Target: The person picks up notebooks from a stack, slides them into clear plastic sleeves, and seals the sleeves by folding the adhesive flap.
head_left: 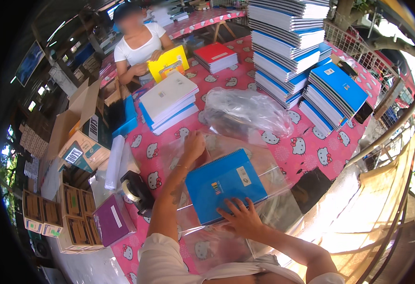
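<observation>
A blue spiral notebook (pixel 217 175) lies on a clear plastic sheet (pixel 273 175) spread over the pink patterned tablecloth. My right hand (pixel 241 218) rests on the notebook's lower edge, fingers spread flat on the cover. Beyond the notebook's far left corner, my left hand (pixel 195 146) is closed on the plastic, its fingertips partly hidden. A crumpled bundle of clear plastic (pixel 245 111) sits just past the sheet.
Tall notebook stacks (pixel 288 57) and a shorter blue-topped stack (pixel 335 90) stand at the right. White-topped notebooks (pixel 169 99) and a red-topped stack (pixel 215 57) lie farther off. A black tape dispenser (pixel 138 191) is left. Across the table, a person holds a yellow notebook (pixel 169 61).
</observation>
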The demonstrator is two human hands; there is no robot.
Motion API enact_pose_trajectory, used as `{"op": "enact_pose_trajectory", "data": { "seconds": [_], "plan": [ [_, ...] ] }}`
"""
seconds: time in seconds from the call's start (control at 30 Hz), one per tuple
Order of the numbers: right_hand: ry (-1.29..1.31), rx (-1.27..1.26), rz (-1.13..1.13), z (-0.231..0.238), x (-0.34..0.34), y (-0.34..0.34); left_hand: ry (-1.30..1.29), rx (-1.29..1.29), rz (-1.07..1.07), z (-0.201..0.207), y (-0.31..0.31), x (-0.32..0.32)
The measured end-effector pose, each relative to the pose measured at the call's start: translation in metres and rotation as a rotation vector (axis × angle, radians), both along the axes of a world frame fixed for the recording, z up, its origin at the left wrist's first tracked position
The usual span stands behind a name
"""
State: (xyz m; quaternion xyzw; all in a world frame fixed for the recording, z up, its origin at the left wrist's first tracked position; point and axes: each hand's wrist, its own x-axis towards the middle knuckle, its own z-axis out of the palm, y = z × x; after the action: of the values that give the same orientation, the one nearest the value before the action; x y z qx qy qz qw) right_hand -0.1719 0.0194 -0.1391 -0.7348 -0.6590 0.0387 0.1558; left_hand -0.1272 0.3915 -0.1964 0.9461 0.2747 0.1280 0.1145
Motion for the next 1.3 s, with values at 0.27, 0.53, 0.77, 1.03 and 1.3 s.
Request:
{"op": "enact_pose_trajectory", "data": {
  "seconds": [0.27, 0.53, 0.77, 1.03, 1.3],
  "plan": [
    [-0.028, 0.029, 0.057, 0.002, -0.004, -0.002, -0.172, 0.185, -0.071, 0.061, -0.018, -0.027],
    [-0.071, 0.074, 0.081, -0.005, 0.000, -0.001, -0.076, 0.211, -0.224, 0.127, -0.119, -0.087],
    [-0.020, 0.004, 0.108, -0.012, 0.003, 0.000, -0.101, 0.245, -0.128, 0.053, -0.223, -0.104],
    [-0.015, 0.031, 0.182, -0.029, 0.016, 0.008, -0.221, 0.105, 0.095, 0.022, -0.249, -0.111],
    [1.493, 0.530, -0.437, -0.060, 0.150, 0.056, -0.139, -0.031, 0.136, 0.029, -0.253, -0.104]
  ]
}}
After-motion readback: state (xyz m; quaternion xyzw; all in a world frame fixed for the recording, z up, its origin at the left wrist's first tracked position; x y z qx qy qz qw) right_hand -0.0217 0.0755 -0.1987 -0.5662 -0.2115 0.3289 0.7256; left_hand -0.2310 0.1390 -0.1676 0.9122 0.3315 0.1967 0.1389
